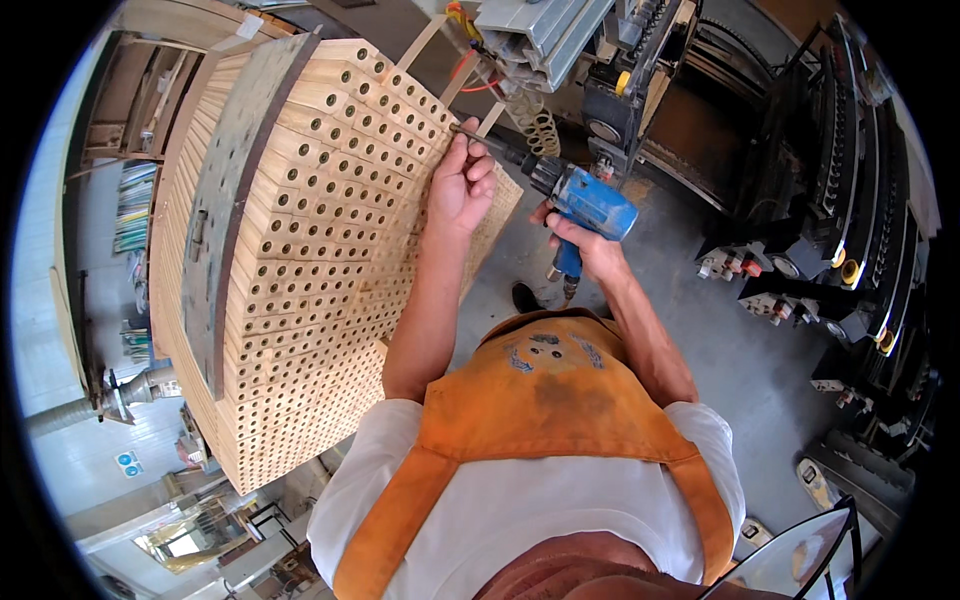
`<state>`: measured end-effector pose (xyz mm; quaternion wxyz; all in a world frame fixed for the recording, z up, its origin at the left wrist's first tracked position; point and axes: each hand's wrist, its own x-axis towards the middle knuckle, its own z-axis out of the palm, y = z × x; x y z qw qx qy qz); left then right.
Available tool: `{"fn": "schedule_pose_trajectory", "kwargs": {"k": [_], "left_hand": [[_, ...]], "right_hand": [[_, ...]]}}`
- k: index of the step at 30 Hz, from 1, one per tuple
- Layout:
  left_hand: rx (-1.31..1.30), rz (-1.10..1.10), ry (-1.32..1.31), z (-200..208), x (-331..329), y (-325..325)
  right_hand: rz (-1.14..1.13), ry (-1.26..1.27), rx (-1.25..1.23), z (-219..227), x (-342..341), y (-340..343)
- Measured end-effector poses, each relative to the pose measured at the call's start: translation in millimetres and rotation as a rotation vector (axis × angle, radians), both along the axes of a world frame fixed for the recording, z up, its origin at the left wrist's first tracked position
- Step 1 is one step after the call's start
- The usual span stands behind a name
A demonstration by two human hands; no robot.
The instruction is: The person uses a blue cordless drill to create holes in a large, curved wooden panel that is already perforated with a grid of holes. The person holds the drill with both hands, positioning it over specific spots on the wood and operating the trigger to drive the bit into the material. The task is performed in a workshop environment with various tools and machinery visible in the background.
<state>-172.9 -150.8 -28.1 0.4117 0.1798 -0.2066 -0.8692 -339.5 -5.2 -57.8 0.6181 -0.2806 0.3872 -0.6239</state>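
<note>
My right hand (pixel 588 248) grips the handle of a blue drill (pixel 596 203), its black chuck and long bit pointing left. My left hand (pixel 463 188) is raised at the right edge of a large stack of pale wooden pieces (pixel 330 215). Its thumb and fingers pinch together by the tip of the bit; whatever small piece may be between them is too small to name. Row upon row of round holes with dark metal-looking rings covers the stack's face. The bit's tip is close to a hole near the upper right edge, and I cannot tell whether it touches.
A long dark board (pixel 238 190) lies across the stack's left side. Wooden strips (pixel 422 42) stick out beyond its upper right edge. Grey metal profiles (pixel 545 35) and a coiled hose (pixel 537 122) are ahead. Black machinery (pixel 800 230) lines the right side, across the grey floor (pixel 690 270).
</note>
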Motion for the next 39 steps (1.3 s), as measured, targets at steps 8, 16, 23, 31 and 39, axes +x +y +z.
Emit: {"fn": "schedule_pose_trajectory", "kwargs": {"k": [8, 16, 23, 31, 39], "left_hand": [[0.34, -0.025, -0.365, -50, 23, 50], [0.325, -0.195, -0.579, -95, 44, 111], [0.021, -0.023, -0.78, -14, 13, 90], [0.093, 0.319, -0.4, -1, 7, 26], [-0.059, 0.021, -0.299, -2, 13, 35]], "right_hand": [[0.004, 0.141, 0.002, 15, -7, -7], [0.026, 0.238, -0.024, 14, -7, -8], [0.009, 0.021, -0.015, 6, -4, -7], [0.054, 0.313, -0.105, 5, -27, 24], [0.153, 0.041, -0.011, -13, -53, 37]]}}
